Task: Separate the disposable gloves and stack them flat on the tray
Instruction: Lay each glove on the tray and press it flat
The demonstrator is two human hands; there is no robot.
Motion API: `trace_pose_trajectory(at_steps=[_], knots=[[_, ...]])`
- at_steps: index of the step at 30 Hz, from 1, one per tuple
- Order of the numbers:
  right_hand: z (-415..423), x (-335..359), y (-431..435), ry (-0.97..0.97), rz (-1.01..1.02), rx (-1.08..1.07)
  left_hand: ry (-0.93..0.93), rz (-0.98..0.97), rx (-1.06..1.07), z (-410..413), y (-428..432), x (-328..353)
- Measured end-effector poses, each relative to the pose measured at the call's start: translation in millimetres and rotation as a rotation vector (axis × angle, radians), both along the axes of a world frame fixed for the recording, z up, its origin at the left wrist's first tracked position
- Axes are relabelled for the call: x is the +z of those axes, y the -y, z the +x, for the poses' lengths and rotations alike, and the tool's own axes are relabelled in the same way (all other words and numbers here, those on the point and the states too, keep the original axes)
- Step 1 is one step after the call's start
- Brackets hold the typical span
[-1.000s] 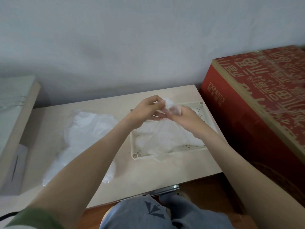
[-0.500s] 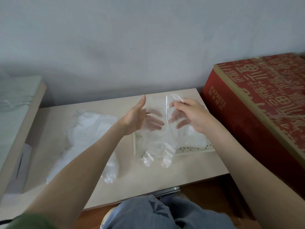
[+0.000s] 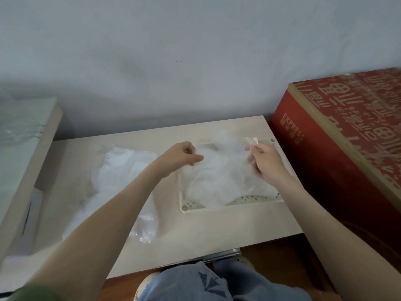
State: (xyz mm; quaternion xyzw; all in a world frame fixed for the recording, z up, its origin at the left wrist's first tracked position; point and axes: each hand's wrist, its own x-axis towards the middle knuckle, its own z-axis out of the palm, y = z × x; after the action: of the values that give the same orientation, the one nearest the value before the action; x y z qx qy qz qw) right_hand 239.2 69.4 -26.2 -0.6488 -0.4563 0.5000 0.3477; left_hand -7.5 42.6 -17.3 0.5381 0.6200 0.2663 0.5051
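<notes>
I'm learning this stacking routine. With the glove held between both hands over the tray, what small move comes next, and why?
Probably lower both hands together so it lies flat. The left hand and right hand pinch the glove spread over the tray, above the stacked gloves.

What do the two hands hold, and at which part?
One thin transparent plastic glove, over the cream perforated tray; the left hand and the right hand each pinch an end of its far edge.
</notes>
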Motion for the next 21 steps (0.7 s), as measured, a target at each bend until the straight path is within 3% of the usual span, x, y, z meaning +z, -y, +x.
trace_pose_trajectory(at_steps=[7,9,11,15,21], knots=[[13.7,-16.0,3.6,0.172,0.083,0.019,-0.597,0.465,0.182,27.2,-9.4,-20.7],[11.8,-17.7,6.3,0.192,0.115,0.037,-0.680,0.622,0.168,37.7,-3.1,-23.2],[12.8,-19.9,7.4,0.209,0.153,0.050,-0.689,0.736,0.017,49.9,2.1,-27.2],[16.4,-23.0,10.9,0.266,0.204,0.052,-0.807,0.660,-0.401,68.0,14.2,-41.4],[26.3,-28.3,12.4,0.416,0.212,0.061,-0.932,0.459,-0.525,73.5,14.8,-62.9]])
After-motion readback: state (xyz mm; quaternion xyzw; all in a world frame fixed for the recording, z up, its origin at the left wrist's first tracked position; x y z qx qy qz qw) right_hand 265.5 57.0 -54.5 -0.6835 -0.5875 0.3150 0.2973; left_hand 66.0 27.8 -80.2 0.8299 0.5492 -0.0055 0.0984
